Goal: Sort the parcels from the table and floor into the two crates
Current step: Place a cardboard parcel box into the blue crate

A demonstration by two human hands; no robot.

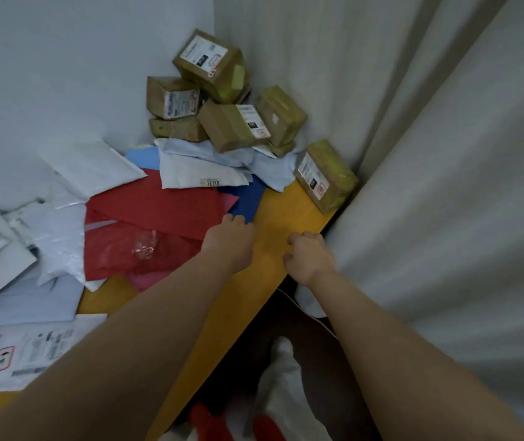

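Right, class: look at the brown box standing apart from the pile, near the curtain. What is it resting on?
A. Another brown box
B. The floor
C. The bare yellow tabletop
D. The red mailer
C: the lone brown box sits directly on the bare yellow tabletop beside the curtain, apart from the pile of boxes.

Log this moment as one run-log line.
left hand: touching blue mailer | right hand: loosely curled, holding nothing, over table | boxes: piled in corner | crates: not in view
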